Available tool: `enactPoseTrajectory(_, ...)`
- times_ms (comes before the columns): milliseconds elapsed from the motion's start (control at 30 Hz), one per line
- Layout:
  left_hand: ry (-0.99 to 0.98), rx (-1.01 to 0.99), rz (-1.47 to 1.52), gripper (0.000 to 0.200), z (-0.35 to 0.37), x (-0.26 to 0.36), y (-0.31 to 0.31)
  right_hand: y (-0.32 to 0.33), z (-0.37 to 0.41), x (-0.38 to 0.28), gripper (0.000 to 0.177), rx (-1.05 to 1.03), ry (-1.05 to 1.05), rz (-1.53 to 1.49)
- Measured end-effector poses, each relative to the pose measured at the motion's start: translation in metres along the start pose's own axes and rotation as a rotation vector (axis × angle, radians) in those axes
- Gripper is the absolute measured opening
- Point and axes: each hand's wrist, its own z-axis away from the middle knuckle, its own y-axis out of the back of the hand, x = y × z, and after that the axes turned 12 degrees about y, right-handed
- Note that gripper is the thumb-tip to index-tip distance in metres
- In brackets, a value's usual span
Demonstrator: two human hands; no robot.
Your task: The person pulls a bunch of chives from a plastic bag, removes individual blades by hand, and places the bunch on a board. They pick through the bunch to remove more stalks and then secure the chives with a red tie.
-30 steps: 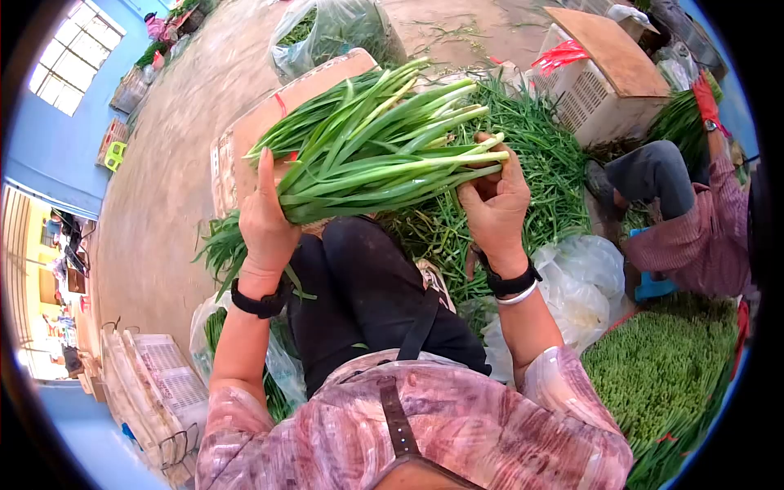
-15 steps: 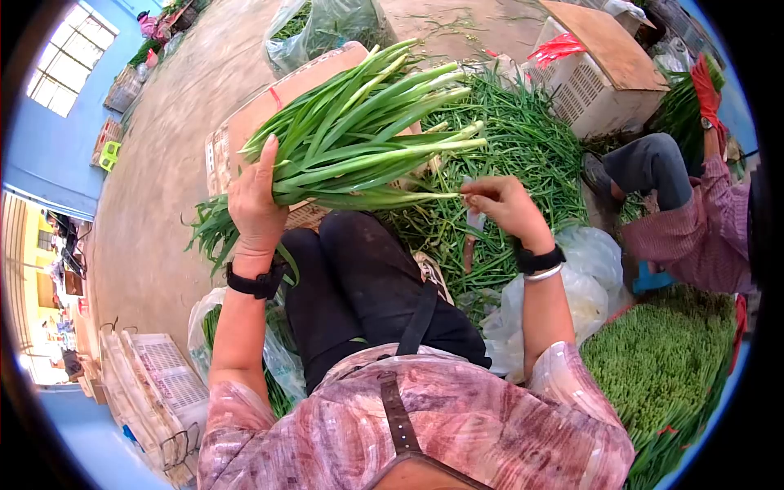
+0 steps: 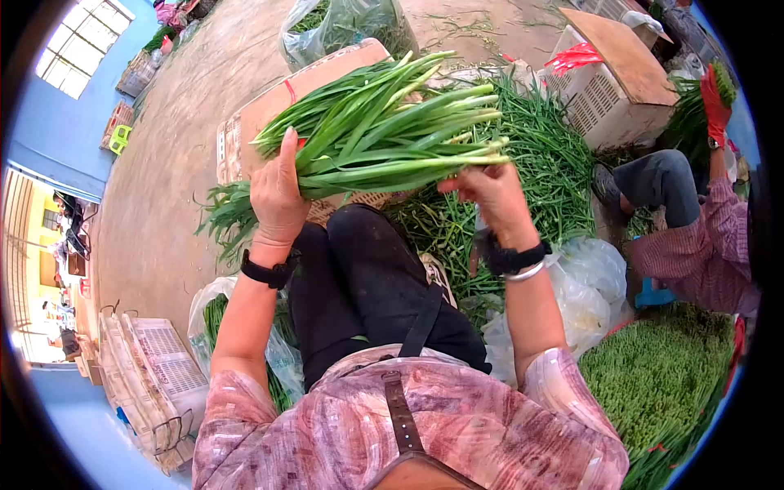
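Note:
My left hand is wrapped round the leafy part of a big bunch of garlic chives, its thumb pointing up. The pale stem ends fan out to the right, and leaf tips hang past my wrist. At the lower stem ends, my right hand has its fingers curled against the stalks, slightly blurred; some fingertips are hidden. Behind that hand, a brown-handled tool is mostly covered. Loose green trimmings lie in a heap beyond my knees.
A cardboard-topped crate stands in front of me, with a filled plastic bag behind. A white crate bears a board. At right sits another person in red gloves. Dense bundled greens lie lower right; flattened crates lower left.
My right hand has moved up from a single low stalk to the stem ends of the bunch. That stalk no longer hangs apart below. My left hand keeps its hold.

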Motion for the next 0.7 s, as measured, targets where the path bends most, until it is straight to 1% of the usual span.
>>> enactPoseTrajectory(33, 0.003, 0.004, -0.003, 0.068, 0.000, 0.000, -0.001, -0.002, 0.003, 0.003, 0.021, 0.005, -0.085, -0.111)
enactPoseTrajectory(67, 0.003, -0.007, 0.004, 0.068, 0.001, 0.001, -0.001, -0.003, 0.004, 0.013, 0.019, -0.009, -0.073, -0.180)
enactPoseTrajectory(167, 0.007, -0.035, 0.019, 0.068, 0.002, 0.002, -0.001, -0.003, 0.015, 0.026, 0.021, 0.072, -0.027, -0.464)
enactPoseTrajectory(200, 0.006, -0.040, 0.023, 0.068, 0.003, 0.001, -0.001, -0.011, 0.020, 0.024, 0.026, 0.129, 0.015, -0.453)
enactPoseTrajectory(267, -0.001, -0.039, 0.016, 0.068, 0.005, -0.001, -0.002, -0.009, 0.027, 0.032, 0.031, 0.168, 0.123, -0.433)
enactPoseTrajectory(333, -0.011, -0.032, -0.001, 0.067, 0.005, -0.002, -0.003, -0.007, 0.030, 0.037, 0.036, 0.164, 0.222, -0.386)
enactPoseTrajectory(433, -0.038, 0.059, 0.100, 0.064, -0.002, 0.005, -0.002, -0.018, 0.042, 0.028, 0.030, 0.183, 0.293, -0.412)
enactPoseTrajectory(467, -0.017, 0.021, 0.095, 0.065, 0.000, 0.003, -0.002, -0.021, 0.047, 0.027, 0.026, 0.209, 0.296, -0.451)
enactPoseTrajectory(567, 0.023, -0.075, 0.069, 0.068, 0.009, 0.000, 0.000, -0.008, 0.053, 0.024, 0.023, 0.039, 0.179, -0.483)
enactPoseTrajectory(633, 0.017, -0.095, 0.044, 0.067, 0.010, -0.002, -0.003, -0.005, 0.053, 0.022, 0.015, 0.121, 0.098, -0.431)
enactPoseTrajectory(700, 0.032, -0.076, 0.086, 0.065, 0.009, -0.001, -0.006, -0.010, 0.051, 0.016, 0.012, 0.166, 0.131, -0.455)
